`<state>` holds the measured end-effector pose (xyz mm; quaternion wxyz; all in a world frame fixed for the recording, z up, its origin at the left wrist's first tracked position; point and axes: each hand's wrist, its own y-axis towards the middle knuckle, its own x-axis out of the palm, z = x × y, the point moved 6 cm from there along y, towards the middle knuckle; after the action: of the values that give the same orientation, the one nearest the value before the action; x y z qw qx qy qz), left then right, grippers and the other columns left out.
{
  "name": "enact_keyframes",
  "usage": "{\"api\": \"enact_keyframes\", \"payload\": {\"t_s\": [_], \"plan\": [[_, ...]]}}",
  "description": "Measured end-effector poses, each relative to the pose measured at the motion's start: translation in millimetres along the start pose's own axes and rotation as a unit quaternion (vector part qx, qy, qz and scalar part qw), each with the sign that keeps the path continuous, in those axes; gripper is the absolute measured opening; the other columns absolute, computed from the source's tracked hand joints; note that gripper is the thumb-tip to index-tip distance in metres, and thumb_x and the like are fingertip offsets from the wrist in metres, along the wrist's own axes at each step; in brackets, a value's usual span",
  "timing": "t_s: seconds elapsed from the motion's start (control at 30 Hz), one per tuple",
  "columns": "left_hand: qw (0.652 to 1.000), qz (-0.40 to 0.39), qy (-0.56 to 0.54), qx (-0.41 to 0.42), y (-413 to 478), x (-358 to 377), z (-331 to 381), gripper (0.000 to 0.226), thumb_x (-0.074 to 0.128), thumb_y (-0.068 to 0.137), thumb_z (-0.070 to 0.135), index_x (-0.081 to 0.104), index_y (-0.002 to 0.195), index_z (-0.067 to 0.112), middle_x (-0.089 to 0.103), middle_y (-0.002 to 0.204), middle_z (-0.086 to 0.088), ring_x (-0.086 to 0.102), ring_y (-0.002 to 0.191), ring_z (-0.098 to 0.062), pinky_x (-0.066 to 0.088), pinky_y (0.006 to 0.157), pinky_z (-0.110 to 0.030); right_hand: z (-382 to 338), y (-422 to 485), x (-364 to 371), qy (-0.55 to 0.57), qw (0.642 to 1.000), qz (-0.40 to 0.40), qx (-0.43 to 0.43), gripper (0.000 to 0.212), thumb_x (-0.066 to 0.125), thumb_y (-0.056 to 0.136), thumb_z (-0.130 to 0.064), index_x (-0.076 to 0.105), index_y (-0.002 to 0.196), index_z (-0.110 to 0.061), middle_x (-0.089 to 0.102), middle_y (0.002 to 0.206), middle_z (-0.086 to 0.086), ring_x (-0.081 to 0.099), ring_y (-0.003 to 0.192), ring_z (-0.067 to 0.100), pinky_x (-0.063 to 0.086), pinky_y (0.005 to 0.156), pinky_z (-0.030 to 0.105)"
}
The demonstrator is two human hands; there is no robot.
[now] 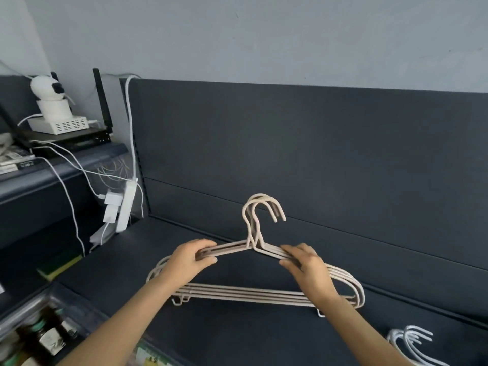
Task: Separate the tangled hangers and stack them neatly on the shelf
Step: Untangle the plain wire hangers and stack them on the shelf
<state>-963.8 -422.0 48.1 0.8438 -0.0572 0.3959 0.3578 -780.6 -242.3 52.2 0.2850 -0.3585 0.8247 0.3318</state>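
Beige hangers, a bunch of abt 4, are lined up together low over the dark shelf; can't tell if they touch it. Hooks point up. L hand grips the bunch's left arm & R hand grips its right arm, fingers curled round. White hangers lie front right.

White hangers, lower right: hooks alone visible, bodies cut by the frame edge. Bottles, lower left: blurred, labels illegible. Beige hangers: shoulders partly covered by left hand and right hand; count perhaps four.
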Motion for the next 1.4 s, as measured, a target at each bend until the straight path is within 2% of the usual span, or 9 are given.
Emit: {"api": "enact_keyframes", "payload": {"t_s": [0.17,0.33,0.47,0.63,0.87,0.93,1.07,1.2,1.4], "plan": [[0.998,0.05,-0.04,-0.002,14,-4,9,0.031,0.068,0.08,0.011,0.066,0.111,0.015,0.062,0.1,0.007,0.059,0.095,-0.006,0.042,0.089,-0.018,3,9,-2,0.021,0.999,0.03,0.011,0.037,0.059,0.087,-0.021,0.056,0.124,-0.014,0.053,0.096,-0.005,0.049,0.1,0.012,0.033,0.087,0.014],[0.995,0.064,-0.074,0.002,15,5,-4,0.033,0.067,0.08,0.007,0.065,0.112,0.012,0.062,0.097,0.014,0.058,0.089,0.005,0.041,0.086,-0.003,-1,4,5,-0.044,0.997,0.05,-0.026,0.035,0.057,0.089,-0.021,0.057,0.124,-0.018,0.063,0.102,0.001,0.055,0.094,0.02,0.044,0.085,0.028],[0.993,0.075,-0.091,0.021,19,11,-16,0.032,0.067,0.081,0.008,0.066,0.112,0.014,0.058,0.098,0.022,0.053,0.091,0.019,0.036,0.081,0.005,0,5,7,-0.06,0.996,0.061,-0.023,0.033,0.056,0.09,-0.019,0.058,0.122,-0.018,0.064,0.101,0.001,0.056,0.092,0.022,0.046,0.085,0.031],[0.994,0.062,-0.084,0.038,41,0,-31,0.031,0.067,0.081,0.007,0.066,0.111,0.014,0.056,0.095,0.023,0.055,0.091,0.005,0.035,0.079,0.007,-8,21,22,-0.034,0.998,0.056,0.013,0.032,0.055,0.09,-0.021,0.058,0.122,-0.02,0.063,0.103,0.0,0.054,0.097,0.02,0.044,0.09,0.03],[0.996,0.051,-0.062,0.042,78,-39,-69,0.03,0.064,0.084,0.009,0.065,0.113,0.013,0.058,0.096,0.018,0.056,0.09,0.001,0.034,0.079,0.007,-32,68,64,-0.022,0.998,0.045,0.031,0.032,0.054,0.091,-0.02,0.058,0.122,-0.021,0.06,0.106,-0.001,0.051,0.103,0.018,0.041,0.095,0.029],[0.997,0.046,-0.045,0.044,93,-50,-79,0.03,0.061,0.086,0.011,0.063,0.115,0.014,0.059,0.101,0.012,0.056,0.095,-0.002,0.036,0.083,0.004,-39,86,76,-0.02,0.998,0.052,0.036,0.032,0.054,0.091,-0.019,0.058,0.122,-0.02,0.06,0.108,0.0,0.051,0.104,0.018,0.041,0.095,0.028],[0.998,0.045,-0.03,0.036,127,-70,-96,0.029,0.059,0.088,0.011,0.063,0.117,0.013,0.06,0.11,0.005,0.054,0.1,-0.006,0.04,0.094,-0.018,-50,119,96,-0.01,0.996,0.062,0.058,0.031,0.052,0.092,-0.019,0.058,0.123,-0.02,0.059,0.112,0.0,0.05,0.108,0.017,0.04,0.097,0.026],[0.999,0.015,-0.018,0.024,154,-70,-109,0.031,0.057,0.088,0.011,0.061,0.119,0.012,0.061,0.119,-0.002,0.054,0.106,-0.009,0.037,0.096,-0.018,-50,136,112,-0.018,0.993,0.071,0.09,0.032,0.051,0.092,-0.02,0.057,0.123,-0.018,0.059,0.115,0.002,0.05,0.111,0.018,0.039,0.097,0.024],[0.999,0.026,-0.029,0.029,162,-59,-120,0.035,0.055,0.089,0.009,0.057,0.123,0.013,0.057,0.127,-0.005,0.052,0.118,-0.018,0.036,0.102,-0.025,-48,136,119,-0.065,0.988,0.099,0.101,0.032,0.053,0.091,-0.022,0.058,0.122,-0.019,0.059,0.112,0.005,0.054,0.103,0.025,0.045,0.093,0.035]]}}
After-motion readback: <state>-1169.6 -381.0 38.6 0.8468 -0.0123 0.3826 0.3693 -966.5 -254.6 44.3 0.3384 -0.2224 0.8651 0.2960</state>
